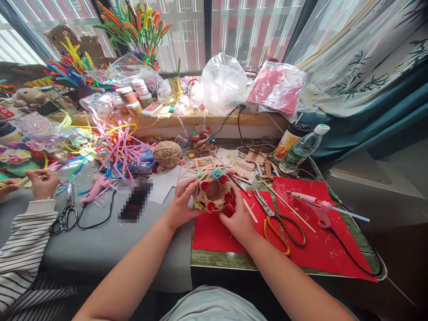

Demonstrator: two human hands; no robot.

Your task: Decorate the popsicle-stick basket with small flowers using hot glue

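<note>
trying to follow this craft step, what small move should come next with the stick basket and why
Probably turn the stick basket slightly between both hands. The left hand and right hand cup its sides over the red paper, and paper roses cover only part of the rim, so a bare stretch may need to face up.

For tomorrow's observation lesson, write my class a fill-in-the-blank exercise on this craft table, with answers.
1. Both hands, left hand and right hand, hold a stick basket trimmed with red and ____ paper flowers.
2. The scissors lie on ____ paper.
3. The glue gun on that paper is ____.
4. The twine ball lies ____ of the basket.

Missing words: blue; red; pink; left
</note>
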